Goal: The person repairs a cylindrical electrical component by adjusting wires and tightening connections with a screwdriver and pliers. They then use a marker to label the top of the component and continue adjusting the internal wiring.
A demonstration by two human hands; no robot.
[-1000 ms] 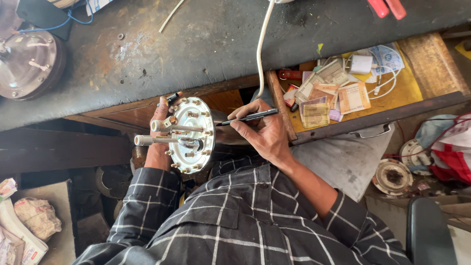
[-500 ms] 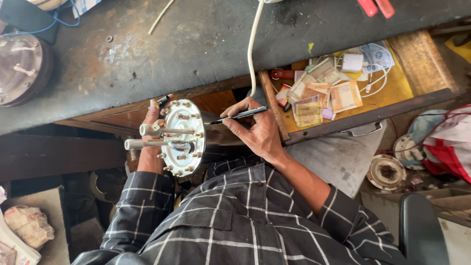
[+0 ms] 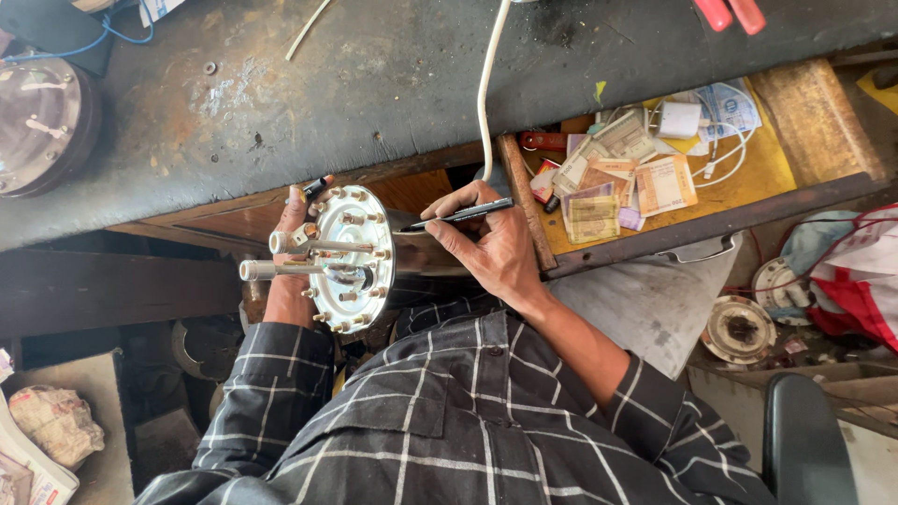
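A shiny round metal flange plate [image 3: 351, 257] with a ring of bolts and two protruding tubes sits on the end of a steel cylinder across my lap. My left hand [image 3: 292, 266] grips the plate's rim from behind, fingers curled over its top edge. My right hand [image 3: 491, 245] rests on the cylinder's side and holds a black pen [image 3: 458, 216], tip pointing at the metal just right of the plate. Both forearms wear a dark checked shirt.
A dark worn workbench [image 3: 393, 75] spans the top, with a white cable [image 3: 485, 89] hanging over its edge. An open wooden drawer [image 3: 795, 154] at right holds banknotes, papers and a charger. A round metal lid [image 3: 37, 126] lies at far left. Clutter covers the floor at right.
The flange plate and both hands keep their grip and pose; the view has shifted a little, and the pen stays at the cylinder's side.
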